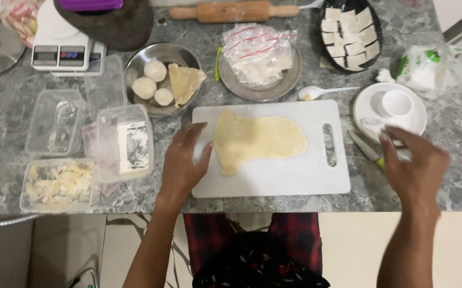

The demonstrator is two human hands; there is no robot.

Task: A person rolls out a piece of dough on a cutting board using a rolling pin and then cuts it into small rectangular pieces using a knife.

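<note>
A flat rolled sheet of pale dough [257,138] lies on a white cutting board [295,176] on the grey marble counter. My left hand [183,162] rests flat on the board's left edge, fingertips touching the dough's left side, holding nothing. My right hand [415,162] hovers with fingers spread over the counter right of the board, just above a small knife with a green handle [367,150] and next to a white plate [367,112] bearing a small white cup [396,103].
A steel bowl [135,66] holds three dough balls and a folded piece. Clear plastic containers [124,141] sit left. Behind the board are a bag on a steel plate [260,53], a white spoon [321,92], rolling pin [233,10], dark tray of white cubes [351,32], kitchen scale [63,50].
</note>
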